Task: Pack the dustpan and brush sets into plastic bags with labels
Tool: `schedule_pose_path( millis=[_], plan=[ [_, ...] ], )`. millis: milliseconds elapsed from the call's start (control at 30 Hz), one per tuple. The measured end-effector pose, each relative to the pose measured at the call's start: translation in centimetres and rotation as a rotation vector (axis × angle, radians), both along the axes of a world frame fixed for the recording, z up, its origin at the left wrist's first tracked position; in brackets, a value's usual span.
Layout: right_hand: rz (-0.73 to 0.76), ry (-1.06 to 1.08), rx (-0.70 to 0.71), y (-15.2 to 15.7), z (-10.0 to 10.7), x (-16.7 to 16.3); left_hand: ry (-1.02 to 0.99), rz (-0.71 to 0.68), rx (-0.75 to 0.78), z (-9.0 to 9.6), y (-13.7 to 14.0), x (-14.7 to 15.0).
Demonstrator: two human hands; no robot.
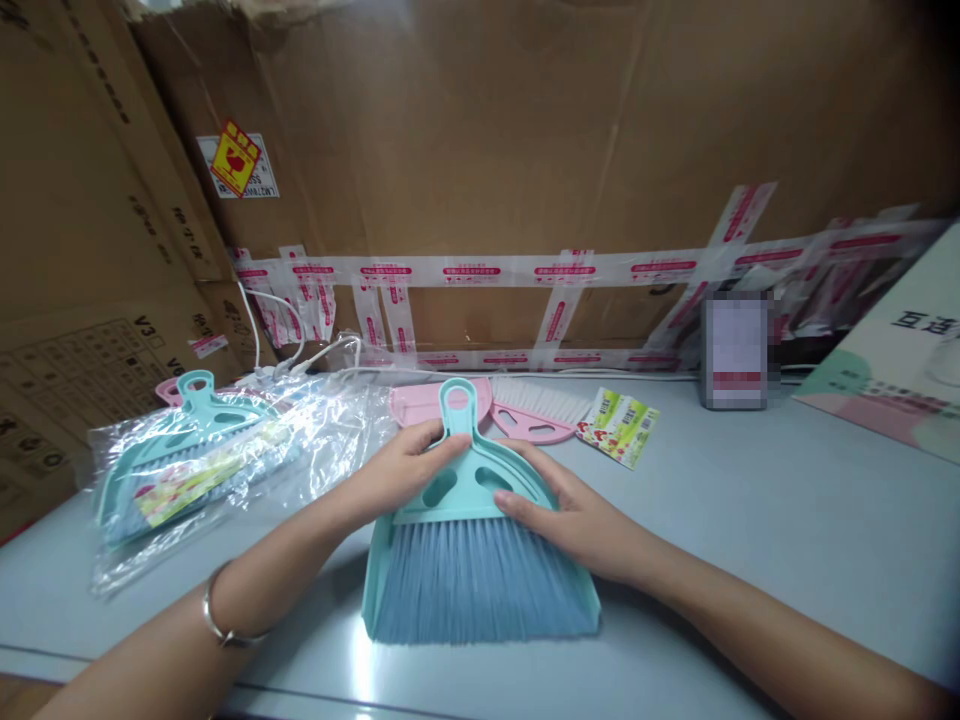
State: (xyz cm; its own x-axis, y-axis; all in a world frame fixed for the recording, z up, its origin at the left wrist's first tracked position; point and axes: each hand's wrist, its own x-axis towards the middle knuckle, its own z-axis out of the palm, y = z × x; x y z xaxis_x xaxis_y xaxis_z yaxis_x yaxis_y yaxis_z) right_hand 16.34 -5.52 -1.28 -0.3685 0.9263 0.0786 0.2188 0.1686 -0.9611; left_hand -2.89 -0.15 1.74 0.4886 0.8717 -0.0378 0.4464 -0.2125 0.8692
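A turquoise hand brush [480, 575] with blue-grey bristles lies nested in a matching turquoise dustpan [373, 590], handles pointing away from me. My left hand [412, 465] grips the set from the left near the handle, its thumb on top and the other fingers mostly hidden. From the right, my right hand [574, 510] clasps the brush head and pan edge, thumb over the front of the head. Just behind them lie a pink dustpan [405, 403], a pink brush [536, 425] with white bristles, and yellow-green printed cards [619, 428].
On the left, clear plastic packaging [330, 450] covers another turquoise brush-and-pan set [199, 430]. White cables [300, 345] run along the back. A large taped carton [525, 150] stands behind the table [750, 530]. At right are a blurred upright device [739, 350] and a printed board [907, 350].
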Motion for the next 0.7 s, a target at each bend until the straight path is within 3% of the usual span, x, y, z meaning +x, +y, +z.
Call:
schedule_pose_path(
  millis=[133, 333, 600, 700],
  plan=[
    [0.091, 0.053, -0.036, 0.0, 0.3, 0.4, -0.143, -0.092, -0.118, 0.0, -0.2, -0.3],
    [-0.071, -0.004, 0.022, 0.2, -0.2, -0.2, -0.048, 0.098, -0.032, -0.3, 0.0, 0.6],
    [-0.125, -0.045, 0.089, 0.2, -0.5, -0.4, -0.001, 0.108, 0.038, -0.7, 0.3, 0.9],
    [-0.128, -0.047, 0.081, 0.2, -0.6, -0.3, -0.010, 0.114, -0.019, -0.5, 0.2, 0.9]
  ],
)
